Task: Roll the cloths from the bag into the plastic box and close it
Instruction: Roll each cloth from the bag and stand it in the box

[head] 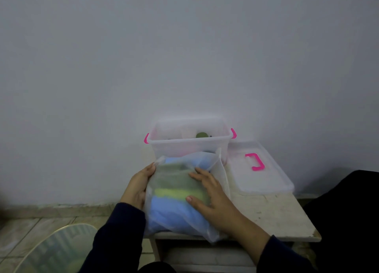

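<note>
Translucent white plastic wraps the cloths: the bag [184,198] lies on the near part of the pale surface [272,213], just in front of the plastic box [187,144], and through it I see blue, dark green and yellow-green cloths [176,190]. My left hand [138,187] cups the bag's left side, fingers curled round its edge, so that grip holds the bag. My right hand [211,194] lies flat on top with the fingers spread, pressing the bag down; that grip is wide and closes on nothing. The box stands open against the grey wall [184,47], pink clips [146,138] on both ends, with something dark green inside that I cannot make out. Its lid [260,170] rests flat on the surface to the right of the box, touching or nearly so, with a pink handle [255,161] on top. Dark sleeves cover both my forearms. A round glass top [59,250] shows at lower left over the tiled floor [24,229].
</note>
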